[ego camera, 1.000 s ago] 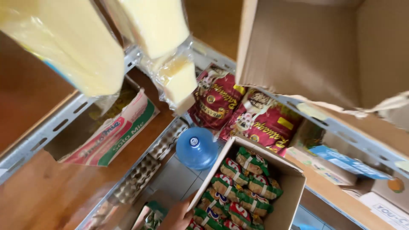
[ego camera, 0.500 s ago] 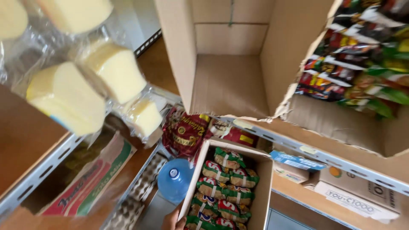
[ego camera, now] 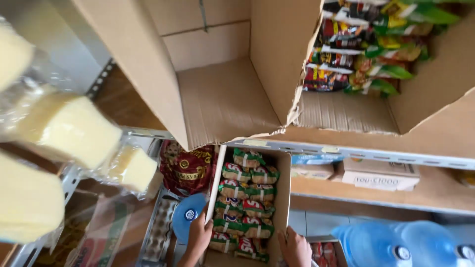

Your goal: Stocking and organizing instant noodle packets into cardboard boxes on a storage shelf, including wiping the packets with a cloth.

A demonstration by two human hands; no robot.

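Two hands hold a long, open cardboard box [ego camera: 282, 198] in the single head view, which looks steeply down past metal shelving. The left hand [ego camera: 199, 237] grips the box's left wall near the bottom of the picture, fingers wrapped over the edge. The right hand [ego camera: 296, 248] grasps the lower right corner of the same box, fingers curled on its rim. The box is low and central in the view, below the shelf rail [ego camera: 356, 152], and is packed with rows of small snack packets [ego camera: 245, 198] in green, red and white wrappers.

Just left of the box lies a round blue bottle cap end [ego camera: 187, 217], partly behind the left hand, and above it a dark red foil bag [ego camera: 187, 168]. Further left is a grey egg tray [ego camera: 159, 232].

On the shelf above, a large empty cardboard carton [ego camera: 217, 94] stands open toward the camera. Beside it on the right, a torn carton [ego camera: 435, 113] holds mixed snack bags [ego camera: 366, 49] in red, green and black.

At the far left, pale yellow blocks in clear plastic wrap [ego camera: 64, 128] hang close to the camera and are blurred. At the lower right, two blue water bottles [ego camera: 396, 244] show their tops. A small white box [ego camera: 381, 175] sits on the wooden shelf under the rail.
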